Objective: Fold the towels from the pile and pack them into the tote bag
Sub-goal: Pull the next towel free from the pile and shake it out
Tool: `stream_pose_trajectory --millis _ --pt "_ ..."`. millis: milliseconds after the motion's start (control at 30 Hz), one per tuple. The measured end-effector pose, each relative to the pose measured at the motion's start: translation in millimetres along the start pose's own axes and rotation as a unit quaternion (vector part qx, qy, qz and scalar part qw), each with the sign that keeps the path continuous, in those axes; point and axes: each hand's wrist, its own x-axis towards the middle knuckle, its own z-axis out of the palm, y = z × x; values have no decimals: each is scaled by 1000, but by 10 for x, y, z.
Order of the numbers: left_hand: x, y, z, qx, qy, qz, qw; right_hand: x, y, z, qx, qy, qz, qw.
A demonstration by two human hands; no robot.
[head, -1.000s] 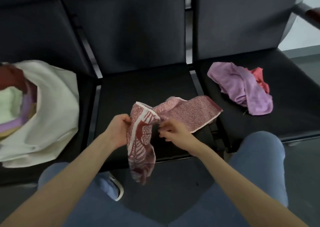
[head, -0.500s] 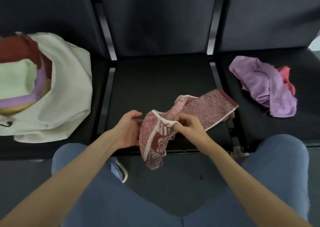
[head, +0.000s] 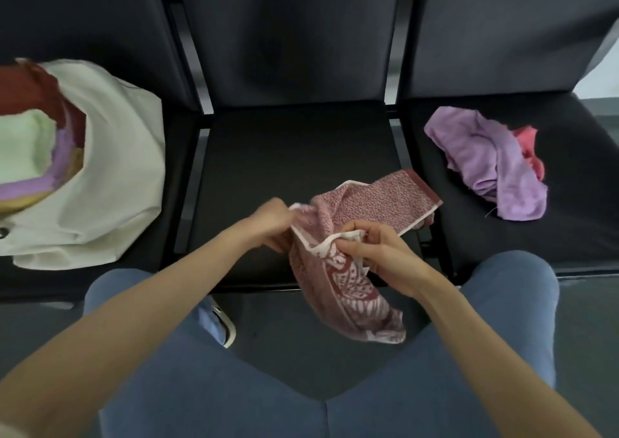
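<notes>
The patterned red towel (head: 341, 263) is pinched along its white border by the left hand (head: 273, 225) and right hand (head: 378, 253) at the middle seat (head: 284, 156)'s front edge, probably so a straight edge is found for folding.

three black chairs (head: 294, 156) in a row

tote bag (head: 114, 183) left, patterned towel (head: 395, 200) middle, purple towel (head: 485, 159) on red towel (head: 527, 149) right.

Towel (head: 365, 203) dk red/white leaf print; tote (head: 117, 169) cream; pile towel (head: 485, 156) lilac.
</notes>
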Motion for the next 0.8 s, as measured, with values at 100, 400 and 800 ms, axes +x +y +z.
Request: stream_pose_trajectory --millis 100,400,800 --pt "-86 294 -242 -22 159 123 979 45 -25 6 8 80 -27 996" --pt "-175 -197 -551 -112 464 241 845 236 62 -38 -44 251 -85 963" --pt "90 -633 -243 158 329 48 930 604 323 -524 -217 164 -14 962"
